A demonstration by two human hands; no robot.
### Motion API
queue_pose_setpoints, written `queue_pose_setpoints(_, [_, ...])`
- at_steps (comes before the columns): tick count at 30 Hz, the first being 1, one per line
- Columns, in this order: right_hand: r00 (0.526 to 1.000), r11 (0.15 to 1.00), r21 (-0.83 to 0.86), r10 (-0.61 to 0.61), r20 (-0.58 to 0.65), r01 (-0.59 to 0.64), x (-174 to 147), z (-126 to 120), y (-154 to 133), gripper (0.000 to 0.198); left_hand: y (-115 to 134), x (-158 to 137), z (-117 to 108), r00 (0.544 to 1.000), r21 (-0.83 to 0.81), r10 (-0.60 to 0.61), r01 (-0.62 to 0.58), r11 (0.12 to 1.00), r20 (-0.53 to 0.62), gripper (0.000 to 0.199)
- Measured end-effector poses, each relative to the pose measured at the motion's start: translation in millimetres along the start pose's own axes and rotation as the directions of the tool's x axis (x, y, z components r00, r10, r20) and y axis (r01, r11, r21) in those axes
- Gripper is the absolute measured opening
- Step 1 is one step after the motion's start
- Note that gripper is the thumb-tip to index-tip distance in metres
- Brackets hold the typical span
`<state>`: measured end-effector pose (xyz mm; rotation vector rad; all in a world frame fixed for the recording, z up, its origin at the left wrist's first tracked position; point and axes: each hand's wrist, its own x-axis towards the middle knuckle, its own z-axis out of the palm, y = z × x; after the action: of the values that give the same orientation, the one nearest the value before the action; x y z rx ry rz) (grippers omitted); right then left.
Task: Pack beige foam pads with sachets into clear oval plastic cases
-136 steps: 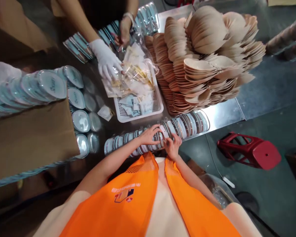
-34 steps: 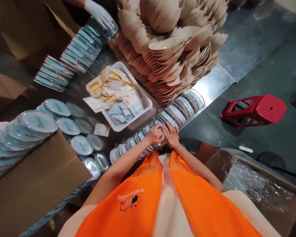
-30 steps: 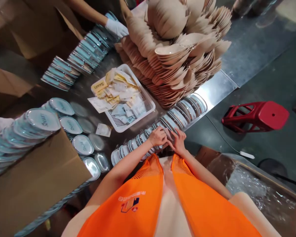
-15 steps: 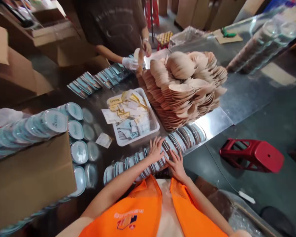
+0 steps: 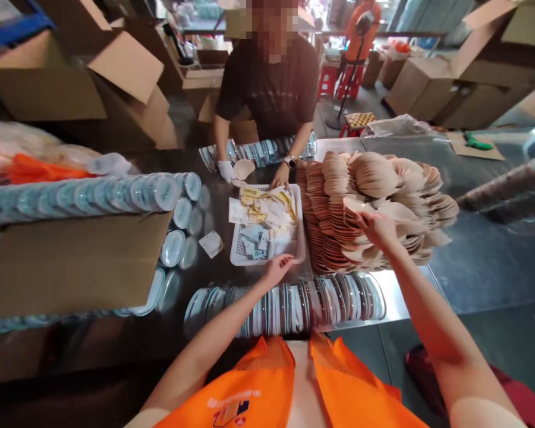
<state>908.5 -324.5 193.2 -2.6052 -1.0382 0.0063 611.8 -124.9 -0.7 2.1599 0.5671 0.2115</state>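
Observation:
My right hand (image 5: 377,227) is at the near side of a tall heap of peach moulded oval cups (image 5: 374,175). Its fingers are closed on the edge of a pale cup (image 5: 355,205) on top of the heap. Over the front right corner of a white plastic basket (image 5: 237,255) hovers my left hand (image 5: 280,267), fingers curled together; whether anything is between them is hidden. Yellow and white paper packets (image 5: 267,205) and pale blue ones fill the basket. Below my hands, a row of clear oval packs (image 5: 289,306) stands on edge along the table's front.
Across the table a co-worker (image 5: 267,83) has a gloved hand by a peach cup (image 5: 244,169) and the other hand at the basket's back rim. More packs (image 5: 156,193) line a cardboard flap (image 5: 80,264) at left. A white slip (image 5: 211,244) lies beside the basket.
Both my hands have left the row of packs: the right went to the cup heap and took hold of a cup, the left went to the basket's front. The view has tilted up.

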Motion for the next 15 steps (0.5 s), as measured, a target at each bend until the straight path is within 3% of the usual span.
queue_pose_setpoints(2, [0.996, 0.974, 0.219, 0.072, -0.059, -0.057, 6, 1, 8, 0.031, -5, 24, -13, 0.977, 0.095, -0.086, 0.106, 0.990, -0.195, 0.020])
queue_pose_setpoints(3, [0.985, 0.921, 0.384, 0.125, -0.121, -0.070, 6, 1, 12, 0.033, -8, 35, -18, 0.959, 0.127, -0.134, 0.169, 0.977, -0.250, 0.023])
queue_pose_setpoints(6, [0.912, 0.626, 0.780, 0.322, -0.255, -0.003, 5, -11, 20, 0.046, -17, 66, -21, 0.907, 0.185, -0.283, 0.350, 0.918, -0.311, 0.046])
queue_pose_setpoints(8, [0.839, 0.494, 0.861, 0.414, -0.355, 0.120, 2, -26, 21, 0.047, -20, 83, -21, 0.883, 0.211, -0.368, 0.435, 0.875, -0.291, 0.056])
queue_pose_setpoints(11, [0.783, 0.479, 0.823, 0.365, -0.503, 0.305, -13, -48, 19, 0.037, -22, 107, -29, 0.845, 0.262, -0.476, 0.530, 0.806, -0.245, 0.074])
queue_pose_setpoints(13, [0.824, 0.520, 0.776, 0.218, -0.524, 0.356, -27, -55, 16, 0.030, -23, 124, -39, 0.819, 0.313, -0.535, 0.574, 0.757, -0.206, 0.088])
queue_pose_setpoints(15, [0.883, 0.562, 0.751, 0.073, -0.463, 0.347, -40, -51, 12, 0.026, -23, 138, -48, 0.801, 0.375, -0.581, 0.589, 0.716, -0.147, 0.096])
